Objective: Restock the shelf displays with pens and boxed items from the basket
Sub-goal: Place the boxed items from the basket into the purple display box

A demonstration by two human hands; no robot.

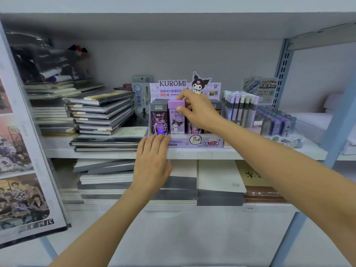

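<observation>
A purple Kuromi display box (194, 142) stands on the middle shelf (192, 153). A lilac Kuromi lead box (176, 120) stands upright in its front row, beside a dark Ultraman box (159, 121). My right hand (198, 110) pinches the top of the lilac box between thumb and fingers. My left hand (152, 162) lies flat with straight fingers against the display's front left corner. The basket is out of view.
Stacked notebooks (102, 110) fill the shelf to the left of the display. A pen display (240, 110) and purple packs (275, 121) stand to the right. More books lie on the shelf below. A poster board (21, 151) leans at far left. A blue upright (281, 74) is at right.
</observation>
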